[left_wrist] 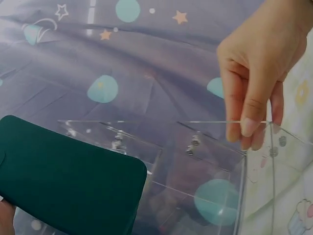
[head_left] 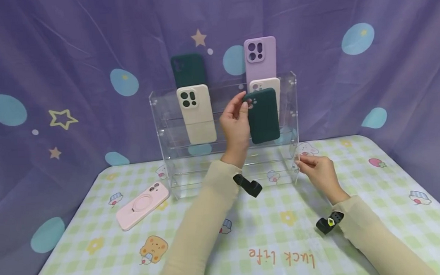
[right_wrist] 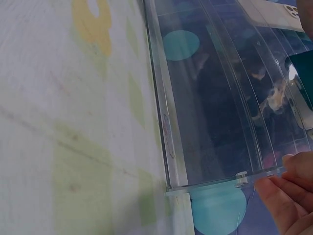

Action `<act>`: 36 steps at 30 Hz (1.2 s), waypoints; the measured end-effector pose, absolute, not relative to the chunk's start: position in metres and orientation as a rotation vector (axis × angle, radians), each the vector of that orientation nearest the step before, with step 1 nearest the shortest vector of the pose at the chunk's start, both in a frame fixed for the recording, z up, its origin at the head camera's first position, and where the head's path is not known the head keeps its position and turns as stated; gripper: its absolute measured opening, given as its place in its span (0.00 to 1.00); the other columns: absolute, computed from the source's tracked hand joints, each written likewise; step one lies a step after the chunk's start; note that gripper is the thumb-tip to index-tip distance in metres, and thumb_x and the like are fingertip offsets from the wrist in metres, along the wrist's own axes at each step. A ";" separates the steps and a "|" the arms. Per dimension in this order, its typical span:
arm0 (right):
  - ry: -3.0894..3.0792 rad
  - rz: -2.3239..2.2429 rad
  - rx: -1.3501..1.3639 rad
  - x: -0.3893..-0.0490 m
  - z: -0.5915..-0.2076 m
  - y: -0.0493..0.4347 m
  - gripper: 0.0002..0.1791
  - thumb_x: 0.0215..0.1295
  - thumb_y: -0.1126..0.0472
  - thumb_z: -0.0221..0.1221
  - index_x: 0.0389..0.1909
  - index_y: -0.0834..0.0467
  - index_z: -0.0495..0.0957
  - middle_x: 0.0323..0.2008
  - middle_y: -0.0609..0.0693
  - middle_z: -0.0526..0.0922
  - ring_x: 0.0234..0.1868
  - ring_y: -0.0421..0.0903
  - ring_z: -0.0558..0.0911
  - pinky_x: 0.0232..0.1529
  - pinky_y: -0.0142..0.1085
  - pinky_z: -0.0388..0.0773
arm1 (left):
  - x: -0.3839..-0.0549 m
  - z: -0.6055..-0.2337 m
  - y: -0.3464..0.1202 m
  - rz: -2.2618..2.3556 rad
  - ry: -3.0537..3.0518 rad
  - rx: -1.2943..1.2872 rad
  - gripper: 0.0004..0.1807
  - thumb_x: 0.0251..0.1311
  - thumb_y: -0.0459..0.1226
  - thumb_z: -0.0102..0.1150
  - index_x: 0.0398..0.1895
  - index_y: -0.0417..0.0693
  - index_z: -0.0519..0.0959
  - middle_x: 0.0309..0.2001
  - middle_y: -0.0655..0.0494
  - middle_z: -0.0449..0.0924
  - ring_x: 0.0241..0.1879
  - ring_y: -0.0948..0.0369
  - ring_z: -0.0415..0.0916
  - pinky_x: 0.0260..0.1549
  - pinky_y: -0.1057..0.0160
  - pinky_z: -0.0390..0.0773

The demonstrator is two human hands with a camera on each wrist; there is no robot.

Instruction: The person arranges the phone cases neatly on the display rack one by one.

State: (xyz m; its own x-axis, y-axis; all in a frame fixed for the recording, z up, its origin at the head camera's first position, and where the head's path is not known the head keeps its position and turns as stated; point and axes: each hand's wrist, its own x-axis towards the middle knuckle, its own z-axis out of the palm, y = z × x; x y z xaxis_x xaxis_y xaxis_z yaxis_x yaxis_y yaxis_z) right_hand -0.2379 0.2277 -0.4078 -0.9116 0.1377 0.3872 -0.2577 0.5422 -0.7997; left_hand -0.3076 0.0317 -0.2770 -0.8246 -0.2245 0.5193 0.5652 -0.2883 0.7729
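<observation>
My left hand [head_left: 236, 124] pinches a dark green phone case [head_left: 264, 117] by its upper left edge, beside the camera cutouts. The case is upright in front of a clear acrylic display stand [head_left: 225, 170] and covers much of a white phone case [head_left: 273, 84] behind it. Large in the left wrist view, the green case [left_wrist: 73, 171] hides most of that hand. My right hand [head_left: 320, 171] pinches the stand's right side edge low down, thumb and fingers on the clear panel [right_wrist: 215, 183] in the right wrist view.
On the stand's left, a cream phone case [head_left: 198, 124] leans before another dark green case [head_left: 188, 70]. A lilac case [head_left: 262, 66] stands at the top right. On the checked tablecloth [head_left: 269, 230], a pink case with a ring [head_left: 143, 206] lies left of the stand. A purple curtain hangs behind.
</observation>
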 end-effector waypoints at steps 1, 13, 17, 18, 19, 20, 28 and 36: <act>-2.378 1.324 0.099 -0.238 -0.408 0.228 0.15 0.61 0.67 0.62 0.46 0.72 0.79 0.41 0.66 0.82 0.27 0.20 0.76 0.29 0.19 0.76 | -0.307 -0.279 0.033 -2.135 -1.487 -0.430 0.13 0.61 0.26 0.55 0.49 0.37 0.80 0.42 0.45 0.83 0.38 0.62 0.80 0.47 0.65 0.78; -2.403 1.333 0.085 -0.238 -0.407 0.226 0.15 0.62 0.65 0.62 0.46 0.70 0.80 0.45 0.66 0.81 0.27 0.24 0.78 0.29 0.20 0.77 | -0.312 -0.298 0.045 -2.118 -1.514 -0.386 0.13 0.61 0.26 0.56 0.48 0.37 0.80 0.42 0.42 0.83 0.37 0.60 0.82 0.45 0.65 0.79; -2.396 1.330 0.090 -0.238 -0.407 0.227 0.15 0.61 0.65 0.62 0.46 0.70 0.80 0.44 0.66 0.81 0.27 0.24 0.79 0.29 0.20 0.77 | -0.312 -0.297 0.048 -2.128 -1.551 -0.382 0.13 0.61 0.27 0.56 0.49 0.37 0.81 0.43 0.42 0.83 0.40 0.56 0.82 0.46 0.66 0.78; -2.393 1.334 0.090 -0.238 -0.407 0.227 0.15 0.61 0.65 0.62 0.46 0.70 0.80 0.44 0.66 0.81 0.27 0.24 0.79 0.29 0.20 0.77 | -0.311 -0.295 0.048 -2.133 -1.563 -0.383 0.14 0.61 0.27 0.56 0.49 0.37 0.80 0.43 0.41 0.83 0.41 0.55 0.82 0.46 0.66 0.78; -2.392 1.334 0.089 -0.238 -0.407 0.227 0.15 0.61 0.65 0.62 0.46 0.70 0.80 0.43 0.66 0.81 0.26 0.24 0.78 0.29 0.20 0.76 | -0.310 -0.294 0.049 -2.142 -1.572 -0.384 0.14 0.61 0.27 0.56 0.49 0.36 0.80 0.43 0.41 0.83 0.42 0.54 0.82 0.46 0.66 0.78; -2.390 1.339 0.090 -0.238 -0.408 0.227 0.15 0.61 0.66 0.62 0.46 0.71 0.80 0.43 0.66 0.81 0.26 0.23 0.78 0.29 0.20 0.76 | -0.309 -0.293 0.049 -2.151 -1.580 -0.384 0.14 0.61 0.26 0.56 0.50 0.36 0.80 0.44 0.40 0.82 0.42 0.53 0.82 0.46 0.67 0.78; -2.377 1.350 0.087 -0.239 -0.410 0.228 0.15 0.61 0.66 0.62 0.46 0.71 0.80 0.44 0.66 0.81 0.26 0.21 0.77 0.28 0.19 0.76 | -0.285 -0.282 0.047 -2.088 -1.700 -0.406 0.12 0.61 0.24 0.54 0.48 0.29 0.79 0.43 0.38 0.82 0.42 0.51 0.81 0.43 0.68 0.79; -2.372 1.342 0.094 -0.239 -0.409 0.228 0.15 0.61 0.66 0.62 0.45 0.71 0.80 0.44 0.67 0.81 0.26 0.21 0.77 0.28 0.19 0.76 | -0.282 -0.291 0.049 -2.059 -1.782 -0.470 0.12 0.60 0.22 0.53 0.47 0.27 0.78 0.42 0.35 0.81 0.41 0.50 0.80 0.42 0.70 0.78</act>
